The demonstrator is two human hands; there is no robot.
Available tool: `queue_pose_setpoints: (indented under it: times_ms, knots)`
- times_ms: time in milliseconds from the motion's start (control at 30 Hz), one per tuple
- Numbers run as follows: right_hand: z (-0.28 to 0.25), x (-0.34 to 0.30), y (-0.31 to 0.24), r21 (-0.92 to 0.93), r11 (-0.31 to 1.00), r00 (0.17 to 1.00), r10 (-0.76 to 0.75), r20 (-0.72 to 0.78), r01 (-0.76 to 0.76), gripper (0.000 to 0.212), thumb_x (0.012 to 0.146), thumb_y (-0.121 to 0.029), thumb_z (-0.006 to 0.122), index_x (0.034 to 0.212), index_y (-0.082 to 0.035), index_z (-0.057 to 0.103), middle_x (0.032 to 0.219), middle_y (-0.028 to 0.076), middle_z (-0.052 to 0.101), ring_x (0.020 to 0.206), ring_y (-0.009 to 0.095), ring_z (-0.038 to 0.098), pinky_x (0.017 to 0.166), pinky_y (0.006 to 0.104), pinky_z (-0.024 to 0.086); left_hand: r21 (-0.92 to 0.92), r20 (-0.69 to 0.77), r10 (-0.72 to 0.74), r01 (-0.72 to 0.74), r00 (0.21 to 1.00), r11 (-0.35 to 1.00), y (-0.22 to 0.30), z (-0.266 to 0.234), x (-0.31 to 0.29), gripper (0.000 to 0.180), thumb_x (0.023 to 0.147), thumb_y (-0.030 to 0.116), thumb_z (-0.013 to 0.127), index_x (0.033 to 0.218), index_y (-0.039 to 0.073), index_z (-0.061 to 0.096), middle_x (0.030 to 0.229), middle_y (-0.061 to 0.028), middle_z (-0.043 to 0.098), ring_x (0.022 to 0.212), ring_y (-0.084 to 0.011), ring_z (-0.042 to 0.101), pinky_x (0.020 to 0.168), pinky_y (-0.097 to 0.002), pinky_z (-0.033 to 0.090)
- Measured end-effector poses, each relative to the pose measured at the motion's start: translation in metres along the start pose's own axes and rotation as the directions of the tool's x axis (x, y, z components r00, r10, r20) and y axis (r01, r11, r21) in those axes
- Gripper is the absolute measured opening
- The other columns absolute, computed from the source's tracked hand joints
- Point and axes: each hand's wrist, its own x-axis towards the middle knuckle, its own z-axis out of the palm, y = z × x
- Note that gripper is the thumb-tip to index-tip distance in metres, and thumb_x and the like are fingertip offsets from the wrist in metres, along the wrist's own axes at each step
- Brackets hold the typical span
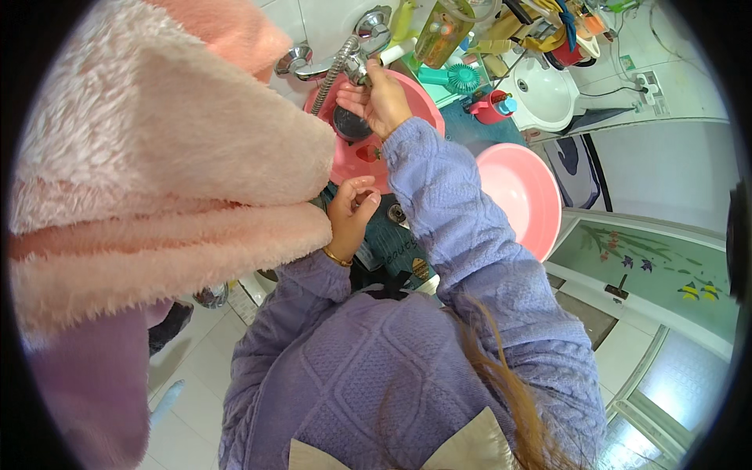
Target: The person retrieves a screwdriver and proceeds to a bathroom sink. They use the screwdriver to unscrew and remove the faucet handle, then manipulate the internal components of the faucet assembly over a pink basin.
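Fabric, plush and pink, fills the left side beside a pink plastic basin, which sits below a chrome wall tap. The right hand is at the tap, fingers loosely spread, though whether they grip it cannot be told; the left hand, fingers half curled and empty, hovers near the basin's rim.

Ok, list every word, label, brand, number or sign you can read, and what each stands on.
Dark teal surface between the sleeves: printed lettering, which I won't copy out.
Pink mug and other items by the white sink: any print is too small or blurred to read.
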Motion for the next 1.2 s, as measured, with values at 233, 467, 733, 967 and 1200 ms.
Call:
queue_pose_setpoints:
  times_ms: [233, 467, 733, 967, 1200]
  knots:
    - [-0.003, -0.006, -0.005, 0.067, 0.989, 0.990, 0.129, 0.062, -0.133, 0.039, 0.089, -0.032, 0.055, 0.111, -0.002, 0.042, 0.095, 0.013, 0.051, 0.083, 0.026, 0.057, 0.073, 0.0389, 0.055, -0.016, 0.048, 0.003, -0.002, 0.999, 1.000, -0.004, -0.004, -0.003, 0.028, 0.085, 0.010, 0.058, 0.110, 0.002, 0.052, 0.092, -0.0029, 0.059, 0.080, -0.0075, 0.052, 0.074, -0.0221, 0.042]
    - [0.004, -0.004, 0.012, -0.022, 0.989, 0.981, -0.149, -0.123, 0.147, 0.045, 0.089, -0.043, 0.049, 0.110, -0.004, 0.042, 0.091, 0.012, 0.051, 0.076, 0.024, 0.058, 0.067, 0.0399, 0.055, -0.006, 0.095, -0.022, 0.022, 0.995, 1.000, -0.007, -0.004, -0.003, 0.028, 0.085, 0.006, 0.056, 0.112, 0.000, 0.050, 0.095, -0.0046, 0.057, 0.084, -0.0103, 0.052, 0.077, -0.0242, 0.043]
    - [0.000, -0.002, 0.013, -0.077, 0.994, 0.993, -0.090, -0.076, 0.084, 0.045, 0.090, -0.041, 0.048, 0.116, -0.006, 0.035, 0.095, 0.012, 0.050, 0.082, 0.026, 0.056, 0.066, 0.0413, 0.054, -0.009, 0.099, -0.028, 0.029, 0.995, 1.000, -0.005, 0.001, -0.005, 0.026, 0.085, 0.006, 0.056, 0.110, 0.000, 0.049, 0.095, -0.0045, 0.057, 0.085, -0.0105, 0.052, 0.077, -0.0245, 0.042]
    - [0.001, -0.004, 0.000, 0.091, 0.996, 1.000, 0.014, -0.026, -0.012, 0.042, 0.088, -0.034, 0.054, 0.113, -0.005, 0.038, 0.094, 0.012, 0.050, 0.080, 0.026, 0.057, 0.066, 0.0415, 0.054, -0.002, 0.126, -0.033, 0.034, 0.992, 0.999, -0.010, -0.001, -0.006, 0.026, 0.085, 0.006, 0.056, 0.110, 0.000, 0.049, 0.097, -0.0049, 0.057, 0.087, -0.0108, 0.052, 0.078, -0.0247, 0.042]
    - [-0.005, -0.003, -0.006, 0.117, 0.982, 0.989, 0.145, 0.040, -0.149, 0.042, 0.088, -0.038, 0.052, 0.109, -0.002, 0.044, 0.091, 0.014, 0.054, 0.075, 0.026, 0.059, 0.066, 0.0398, 0.055, 0.022, 0.133, -0.027, 0.024, 0.991, 0.999, -0.008, 0.001, -0.008, 0.025, 0.085, 0.005, 0.056, 0.109, 0.001, 0.051, 0.098, -0.0048, 0.057, 0.090, -0.0108, 0.052, 0.080, -0.0244, 0.042]
